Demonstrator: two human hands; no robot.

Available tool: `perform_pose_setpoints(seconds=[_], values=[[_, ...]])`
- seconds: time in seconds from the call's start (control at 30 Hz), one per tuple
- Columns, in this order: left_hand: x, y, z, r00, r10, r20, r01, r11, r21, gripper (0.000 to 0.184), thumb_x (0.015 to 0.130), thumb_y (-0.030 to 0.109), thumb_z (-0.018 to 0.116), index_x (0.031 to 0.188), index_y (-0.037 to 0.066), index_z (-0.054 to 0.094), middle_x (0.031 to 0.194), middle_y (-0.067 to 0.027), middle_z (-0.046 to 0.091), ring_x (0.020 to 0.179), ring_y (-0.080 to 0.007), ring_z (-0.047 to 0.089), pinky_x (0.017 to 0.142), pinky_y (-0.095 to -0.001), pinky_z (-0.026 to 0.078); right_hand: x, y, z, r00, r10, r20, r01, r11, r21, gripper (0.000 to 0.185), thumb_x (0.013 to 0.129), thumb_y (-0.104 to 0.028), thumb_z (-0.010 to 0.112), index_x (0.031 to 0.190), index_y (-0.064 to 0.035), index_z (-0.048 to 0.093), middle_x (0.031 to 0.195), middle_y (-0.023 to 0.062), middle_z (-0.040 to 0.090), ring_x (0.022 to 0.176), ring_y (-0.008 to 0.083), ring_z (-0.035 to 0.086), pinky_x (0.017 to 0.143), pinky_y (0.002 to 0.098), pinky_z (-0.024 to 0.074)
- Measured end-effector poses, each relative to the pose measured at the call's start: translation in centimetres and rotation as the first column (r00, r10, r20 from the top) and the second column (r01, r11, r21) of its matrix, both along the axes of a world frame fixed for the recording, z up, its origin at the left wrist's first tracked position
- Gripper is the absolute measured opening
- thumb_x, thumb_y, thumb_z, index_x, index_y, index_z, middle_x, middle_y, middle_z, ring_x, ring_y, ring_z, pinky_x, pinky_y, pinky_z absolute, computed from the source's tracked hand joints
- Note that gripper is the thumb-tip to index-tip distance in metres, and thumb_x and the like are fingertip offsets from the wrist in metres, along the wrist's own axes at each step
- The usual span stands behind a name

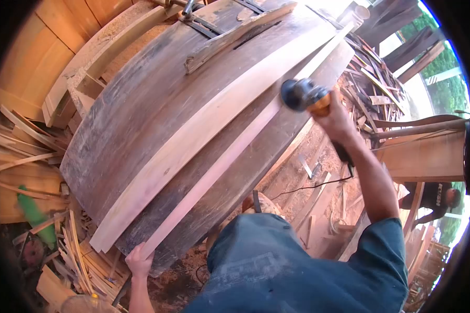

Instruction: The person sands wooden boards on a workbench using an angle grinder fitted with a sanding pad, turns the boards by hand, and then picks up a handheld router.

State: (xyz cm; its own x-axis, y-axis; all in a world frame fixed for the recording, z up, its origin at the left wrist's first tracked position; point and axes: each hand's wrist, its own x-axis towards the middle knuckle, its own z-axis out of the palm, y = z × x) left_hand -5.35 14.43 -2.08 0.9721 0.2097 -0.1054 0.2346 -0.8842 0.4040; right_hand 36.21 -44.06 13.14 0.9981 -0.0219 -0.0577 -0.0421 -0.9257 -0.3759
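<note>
Left hand [140, 261] and right hand [333, 116] are both closed in a grip. At the far left, a green object [34, 213] lies among loose wood offcuts [81, 255]. Next, the left hand clasps the lower end of a narrow, pale wooden strip [214, 176], which runs lengthwise over a broad, dark, scuffed counter [99, 141]. Beside the strip, on its far side, lies 1 wider, curved pale board [209, 125]. Farther right, the right hand holds a power tool [310, 98], its round head blurred over the strip; whether they touch, I cannot tell. A black cord [318, 186] trails below. At the far right, I see another person [428, 201] in a dark, lettered shirt.
</note>
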Motion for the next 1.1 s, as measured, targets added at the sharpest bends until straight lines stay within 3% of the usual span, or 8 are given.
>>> perform_pose_setpoints(seconds=[0.1,0.17,0.3,0.4,0.5,0.67,0.83,1.1], values=[[0.1,-0.1,0.8,0.994,0.062,-0.086,-0.057,0.996,0.062,0.04,0.067,0.02,0.091,0.101,0.007,0.073,0.094,-0.0168,0.074,0.089,-0.0383,0.071,0.08,-0.0477,0.056,3.9,-5.2,0.9,0.97,-0.245,-0.008,0.245,0.97,-0.006,0.067,0.083,-0.034,0.08,0.131,-0.0026,0.046,0.097,0.0215,0.073,0.088,0.0383,0.074,0.074,0.0453,0.0584],[-1.1,1.1,2.0,0.984,0.125,-0.13,-0.103,0.981,0.165,0.042,0.065,0.019,0.092,0.101,0.007,0.073,0.096,-0.0174,0.073,0.093,-0.04,0.068,0.085,-0.05,0.054,3.3,-8.0,-0.6,0.982,-0.099,0.159,0.076,0.987,0.143,0.07,0.08,-0.031,0.082,0.134,-0.0045,0.045,0.104,0.0159,0.068,0.093,0.0274,0.069,0.082,0.0399,0.056],[-7.3,8.5,3.3,0.939,0.205,-0.277,-0.086,0.918,0.386,0.056,0.06,0.022,0.095,0.109,0.007,0.075,0.114,-0.0184,0.073,0.111,-0.0379,0.066,0.099,-0.0484,0.05,-2.9,-4.4,1.3,0.999,0.031,-0.044,-0.019,0.966,0.259,0.076,0.079,-0.017,0.082,0.14,-0.0032,0.038,0.114,0.0174,0.064,0.103,0.0291,0.066,0.091,0.0401,0.0534],[-1.7,3.9,4.3,0.95,0.191,-0.249,-0.173,0.981,0.091,0.059,0.063,0.027,0.093,0.114,0.006,0.074,0.127,-0.0157,0.07,0.124,-0.0357,0.062,0.11,-0.049,0.043,-7.1,1.9,1.1,0.983,0.117,-0.144,-0.089,0.979,0.184,0.086,0.081,-0.017,0.081,0.148,-0.004,0.029,0.118,0.0271,0.064,0.112,0.0397,0.067,0.094,0.0466,0.0529],[4.7,-2.7,3.0,0.999,-0.047,0.01,0.046,0.993,0.106,0.052,0.069,0.034,0.09,0.11,0.006,0.074,0.125,-0.0168,0.07,0.117,-0.035,0.066,0.1,-0.0462,0.051,-10.1,8.5,1.2,0.937,0.251,-0.241,-0.182,0.943,0.277,0.08,0.084,-0.021,0.081,0.145,-0.0048,0.031,0.115,0.0305,0.066,0.108,0.0473,0.068,0.088,0.0501,0.0555],[5.5,-4.7,1.7,0.99,0.127,-0.061,-0.122,0.989,0.08,0.039,0.072,0.039,0.089,0.097,0.014,0.072,0.094,-0.0088,0.076,0.088,-0.0303,0.074,0.075,-0.0445,0.058,-15.2,18.9,1.3,0.778,0.509,-0.369,-0.46,0.861,0.217,0.078,0.086,-0.023,0.079,0.144,-0.0041,0.031,0.116,0.0304,0.066,0.103,0.0467,0.069,0.085,0.0533,0.0591],[5.4,-4.5,0.9,0.995,0.103,-0.015,-0.101,0.989,0.108,0.035,0.072,0.04,0.089,0.093,0.017,0.072,0.082,-0.007,0.074,0.078,-0.0306,0.074,0.069,-0.0445,0.058,-20.5,26.4,0.1,0.636,0.629,-0.447,-0.608,0.765,0.211,0.079,0.09,-0.028,0.074,0.147,0.0013,0.026,0.105,0.0315,0.065,0.094,0.0485,0.07,0.078,0.0542,0.0607],[5.2,-4.2,0.4,0.995,0.1,0.014,-0.1,0.991,0.085,0.035,0.071,0.039,0.089,0.091,0.016,0.072,0.084,-0.0085,0.075,0.079,-0.0309,0.074,0.07,-0.0438,0.058,-17.0,21.9,0.7,0.772,0.479,-0.418,-0.462,0.874,0.149,0.074,0.085,-0.024,0.077,0.14,-0.0037,0.033,0.112,0.0307,0.067,0.098,0.0495,0.07,0.083,0.0562,0.0577]])
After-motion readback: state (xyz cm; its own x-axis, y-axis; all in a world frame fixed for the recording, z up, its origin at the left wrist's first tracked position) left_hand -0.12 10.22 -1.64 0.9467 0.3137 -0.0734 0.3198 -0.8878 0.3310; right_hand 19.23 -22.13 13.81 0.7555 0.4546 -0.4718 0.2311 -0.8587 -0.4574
